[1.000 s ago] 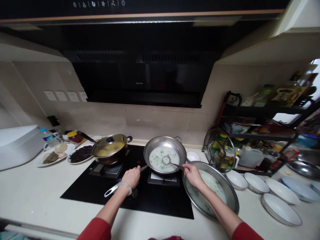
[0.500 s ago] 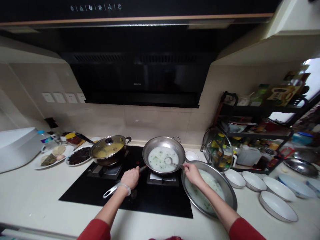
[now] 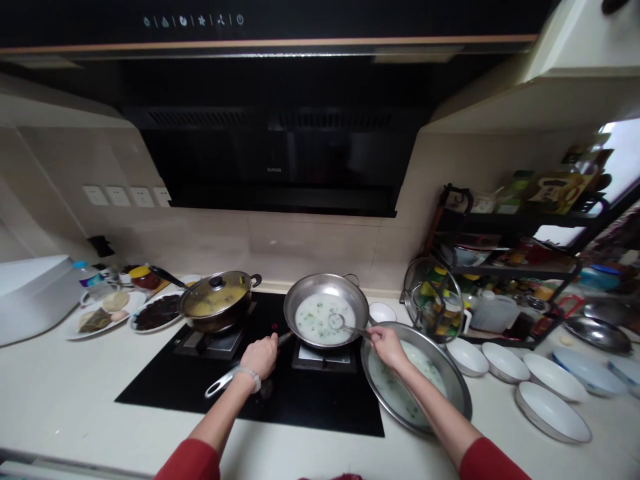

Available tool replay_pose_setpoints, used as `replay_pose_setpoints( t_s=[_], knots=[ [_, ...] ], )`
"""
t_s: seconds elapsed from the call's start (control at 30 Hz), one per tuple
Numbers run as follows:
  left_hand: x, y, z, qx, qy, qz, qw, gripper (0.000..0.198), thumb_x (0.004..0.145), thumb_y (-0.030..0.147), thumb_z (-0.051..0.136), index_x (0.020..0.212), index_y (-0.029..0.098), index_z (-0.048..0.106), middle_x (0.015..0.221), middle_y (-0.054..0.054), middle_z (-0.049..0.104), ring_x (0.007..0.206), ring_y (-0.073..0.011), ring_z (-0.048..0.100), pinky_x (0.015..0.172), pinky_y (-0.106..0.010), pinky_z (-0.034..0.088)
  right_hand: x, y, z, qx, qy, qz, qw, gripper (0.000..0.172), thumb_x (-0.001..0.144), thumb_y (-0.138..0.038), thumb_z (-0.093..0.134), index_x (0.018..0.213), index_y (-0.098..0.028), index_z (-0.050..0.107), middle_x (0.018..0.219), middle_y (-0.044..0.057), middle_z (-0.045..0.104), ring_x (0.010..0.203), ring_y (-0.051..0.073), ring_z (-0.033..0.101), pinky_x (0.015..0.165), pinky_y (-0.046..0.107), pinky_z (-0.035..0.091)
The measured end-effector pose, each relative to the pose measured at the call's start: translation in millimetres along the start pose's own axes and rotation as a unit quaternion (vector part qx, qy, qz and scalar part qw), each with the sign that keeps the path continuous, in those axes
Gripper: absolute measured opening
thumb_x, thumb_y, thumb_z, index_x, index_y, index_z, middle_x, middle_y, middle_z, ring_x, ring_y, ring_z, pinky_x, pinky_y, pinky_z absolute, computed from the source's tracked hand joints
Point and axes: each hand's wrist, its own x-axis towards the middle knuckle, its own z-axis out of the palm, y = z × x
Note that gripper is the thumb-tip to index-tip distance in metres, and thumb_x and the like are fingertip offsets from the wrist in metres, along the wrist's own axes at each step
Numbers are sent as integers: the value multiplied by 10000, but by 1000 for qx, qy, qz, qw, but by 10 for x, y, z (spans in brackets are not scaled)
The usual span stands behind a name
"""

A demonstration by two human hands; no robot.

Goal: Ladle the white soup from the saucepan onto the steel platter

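A steel wok (image 3: 361,297) stands on the right burner, holding a white soup (image 3: 320,323) with green bits. My left hand (image 3: 261,358) is wrapped round the wok's long handle (image 3: 220,385). In my right hand (image 3: 387,345) is the handle of a ladle (image 3: 337,322), whose round bowl dips into the soup. Beneath my right forearm sits a wide steel basin (image 3: 463,393) with more of the same white, green-flecked liquid. Part of that basin is covered by my arm.
A lidded pan (image 3: 216,300) occupies the left burner, beside plates with dark food (image 3: 157,311) and eggs. Several white bowls (image 3: 553,410) line the right counter. A glass lid (image 3: 433,300) leans on the spice rack (image 3: 510,267). The range hood (image 3: 280,133) overhangs the stove.
Almost nothing differs. The camera view has shifted slightly, and the ladle stays in the soup with both hands keeping their grip.
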Motion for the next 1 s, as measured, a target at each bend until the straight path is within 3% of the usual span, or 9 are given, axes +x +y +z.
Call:
replay_pose_setpoints(
  t_s=[0.23,0.43,0.73,1.0],
  knots=[
    [-9,6,-15,-5,0,3,1000,369,906,272,349,1202,102,490,1036,-189,660,940,-283,661,777,-383,500,-41,-51,-64,-39,9,-26,999,334,752,-143,427,912,-115,719,922,121,730,931,235,656,867,331,459],
    [-11,10,-20,-3,-3,1,1000,383,902,273,354,1218,97,477,1049,-196,655,949,-285,658,783,-389,499,-39,-47,-77,-42,2,-6,999,360,756,-160,404,933,-119,716,692,68,702,801,223,677,780,323,496],
    [-1,0,-3,-3,-1,5,1000,361,898,261,359,1196,101,483,1036,-185,659,938,-285,658,774,-386,499,-60,-72,-97,33,4,41,999,323,714,-175,446,886,-117,713,587,42,654,628,199,636,655,304,487],
    [9,-13,21,-6,-4,6,1000,360,899,262,354,1199,106,479,1047,-191,652,950,-280,655,778,-375,494,-109,-131,-77,169,-18,136,976,268,744,-181,423,900,-133,636,466,-37,504,376,97,439,378,205,302]
  ],
)
